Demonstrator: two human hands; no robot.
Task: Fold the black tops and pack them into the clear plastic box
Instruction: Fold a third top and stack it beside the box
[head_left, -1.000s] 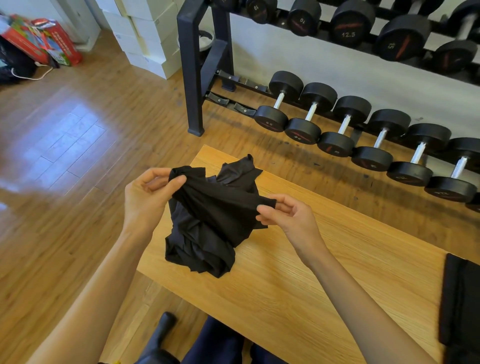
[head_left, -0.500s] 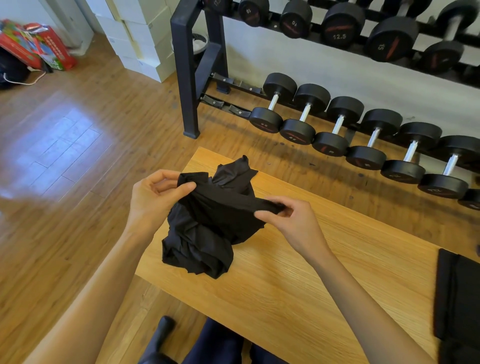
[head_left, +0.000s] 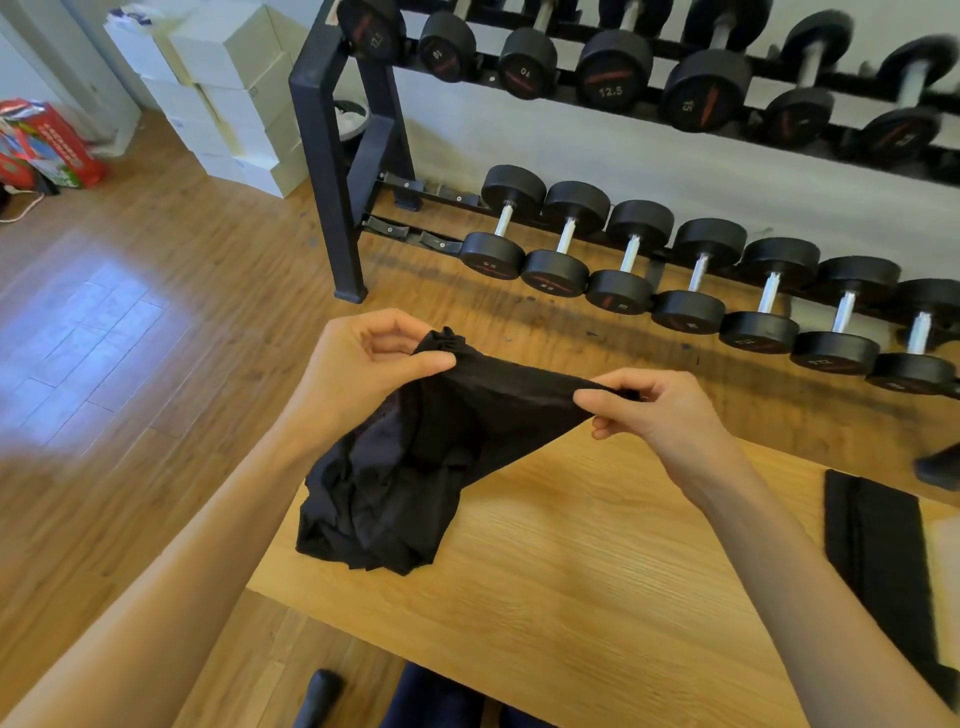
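Black top: crumpled, lifted at its upper edge over the near-left corner of the wooden table; lower bulk sags in a heap onto the tabletop and just overhangs the table's left edge. Upper edge pulled into a taut band between the two hands. Likely reason: the person is finding a hem or shoulder line to straighten the garment before laying it flat to fold. Folding proper looks not yet begun.

Left hand: thumb and curled fingers pinch the bunched left end of the band; a small tuft of fabric sticks up past the grip.

Right hand: thumb and forefinger pinch the right end; other fingers curled loosely below.

Second black piece: lies flat as a long strip at the table's right end, well apart from the hands. Possibly a top already folded; cannot tell.

Clear plastic box: not in view.

Beyond the table: dumbbell rack against the wall, white boxes stacked far left.
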